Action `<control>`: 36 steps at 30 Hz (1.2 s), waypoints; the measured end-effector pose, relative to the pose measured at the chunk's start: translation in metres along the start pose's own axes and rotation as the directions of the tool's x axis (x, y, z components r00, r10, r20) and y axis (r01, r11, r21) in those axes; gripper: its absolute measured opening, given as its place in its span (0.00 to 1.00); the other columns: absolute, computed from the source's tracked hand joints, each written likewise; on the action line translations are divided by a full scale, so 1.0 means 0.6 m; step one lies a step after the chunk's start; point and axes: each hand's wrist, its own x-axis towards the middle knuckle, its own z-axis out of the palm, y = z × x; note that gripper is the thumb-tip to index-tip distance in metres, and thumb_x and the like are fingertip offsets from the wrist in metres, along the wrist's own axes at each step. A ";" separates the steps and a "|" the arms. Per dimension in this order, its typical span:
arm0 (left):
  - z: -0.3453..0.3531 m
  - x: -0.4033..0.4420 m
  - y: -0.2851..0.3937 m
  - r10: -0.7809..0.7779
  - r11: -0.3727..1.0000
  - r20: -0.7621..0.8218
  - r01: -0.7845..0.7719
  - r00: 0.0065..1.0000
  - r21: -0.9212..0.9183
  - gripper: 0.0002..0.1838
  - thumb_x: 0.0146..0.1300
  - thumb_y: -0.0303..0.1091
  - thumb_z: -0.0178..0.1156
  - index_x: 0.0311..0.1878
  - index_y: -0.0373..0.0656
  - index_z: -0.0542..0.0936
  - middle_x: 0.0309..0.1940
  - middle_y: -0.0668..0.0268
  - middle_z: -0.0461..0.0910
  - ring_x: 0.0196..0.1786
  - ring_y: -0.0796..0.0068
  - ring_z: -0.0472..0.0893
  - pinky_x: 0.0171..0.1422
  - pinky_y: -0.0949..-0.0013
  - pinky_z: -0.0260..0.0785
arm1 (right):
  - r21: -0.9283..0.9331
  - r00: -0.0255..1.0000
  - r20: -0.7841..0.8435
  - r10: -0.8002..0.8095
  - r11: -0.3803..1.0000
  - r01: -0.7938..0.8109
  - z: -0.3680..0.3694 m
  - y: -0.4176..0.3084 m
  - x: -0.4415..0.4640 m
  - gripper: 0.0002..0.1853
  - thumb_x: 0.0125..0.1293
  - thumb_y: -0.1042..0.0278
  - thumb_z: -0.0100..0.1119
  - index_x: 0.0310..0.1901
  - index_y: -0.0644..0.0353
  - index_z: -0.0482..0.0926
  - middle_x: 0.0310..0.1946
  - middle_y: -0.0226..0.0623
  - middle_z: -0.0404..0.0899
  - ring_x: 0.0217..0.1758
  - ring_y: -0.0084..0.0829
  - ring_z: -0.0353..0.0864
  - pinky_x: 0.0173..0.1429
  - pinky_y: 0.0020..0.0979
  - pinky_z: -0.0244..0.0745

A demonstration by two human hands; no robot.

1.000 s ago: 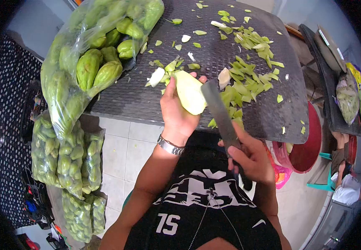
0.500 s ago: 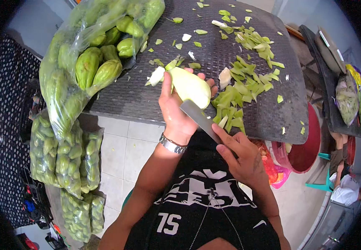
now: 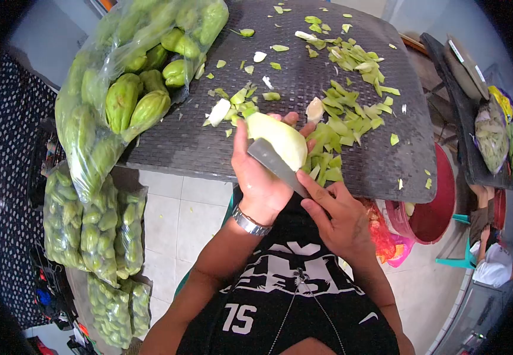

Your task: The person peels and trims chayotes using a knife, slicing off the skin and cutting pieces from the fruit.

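Note:
A peeled, pale green chayote [image 3: 281,139] lies in my left hand [image 3: 260,180], which is wrapped round it near the table's front edge. My right hand [image 3: 337,216] grips a knife by its handle, which the fingers hide. The grey knife blade [image 3: 273,165] lies along the near side of the chayote, across my left palm. Green peel strips [image 3: 338,133] are heaped just right of the chayote. Smaller peel bits and a white piece [image 3: 219,112] lie to its left.
A large clear bag of unpeeled chayotes [image 3: 127,102] rests on the dark woven-pattern table [image 3: 194,139]. More bagged chayotes [image 3: 98,228] stand below at left. A red tub [image 3: 440,204] sits under the right edge. At far right are another table and a person [image 3: 493,264].
The chayote in my left hand has turned and shifted slightly right and down. The knife blade has moved a little left along its near side.

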 end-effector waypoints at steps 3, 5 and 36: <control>-0.010 -0.005 0.007 0.024 1.000 0.018 -0.024 1.000 0.004 0.31 0.77 0.67 0.46 0.55 0.46 0.79 0.54 0.57 0.84 0.62 0.43 0.80 0.71 0.38 0.68 | -0.021 1.000 -0.019 -0.014 1.000 0.014 0.005 -0.002 -0.002 0.25 0.74 0.53 0.64 0.72 0.33 0.78 0.32 0.43 0.71 0.30 0.42 0.79 0.36 0.42 0.77; -0.011 -0.005 0.009 0.023 0.999 -0.007 -0.023 1.000 0.025 0.31 0.76 0.67 0.47 0.54 0.47 0.79 0.51 0.60 0.84 0.59 0.47 0.82 0.69 0.39 0.69 | -0.048 0.999 -0.032 -0.035 0.998 0.034 0.008 -0.002 -0.003 0.25 0.74 0.53 0.64 0.71 0.33 0.78 0.31 0.43 0.71 0.30 0.43 0.79 0.36 0.41 0.77; -0.015 -0.010 0.029 0.385 0.877 -0.030 -0.355 0.923 0.325 0.24 0.82 0.60 0.44 0.48 0.47 0.73 0.46 0.57 0.82 0.53 0.51 0.83 0.62 0.47 0.75 | -0.032 0.999 -0.016 0.035 0.999 -0.035 0.009 0.006 -0.021 0.27 0.72 0.57 0.67 0.72 0.38 0.78 0.32 0.41 0.71 0.30 0.39 0.77 0.37 0.39 0.76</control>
